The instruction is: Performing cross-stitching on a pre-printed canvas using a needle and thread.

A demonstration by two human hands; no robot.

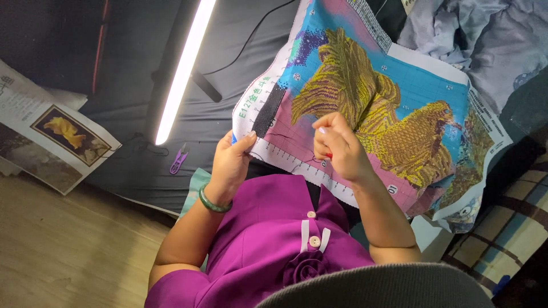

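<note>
Stitching is the step in hand: the cross-stitch canvas [365, 108], printed with golden-yellow fish on blue and pink ground, lies spread across the person's lap and the dark cloth-covered surface [131, 114] beyond. The left hand [231, 165], with a green bangle [212, 202] on its wrist, grips the canvas's near edge, its fingers closed over the white margin beside a black stitched strip. The right hand [337, 145] rests on the pink area, its fingers pinched together on something small and red, most likely a needle's end, though the needle itself is too fine to make out. A dark thread [291, 162] runs across the fabric between the two hands.

By my reading, the next move calls for drawing that thread taut without puckering the weave, with the left hand keeping the cloth flat.

No containers show. Purple thread snips [178, 161] lie on the dark cloth under a lit strip lamp [184, 68]; a printed pattern sheet [57, 137] lies farther off, and crumpled grey cloth [474, 34] lies beyond the canvas.
</note>
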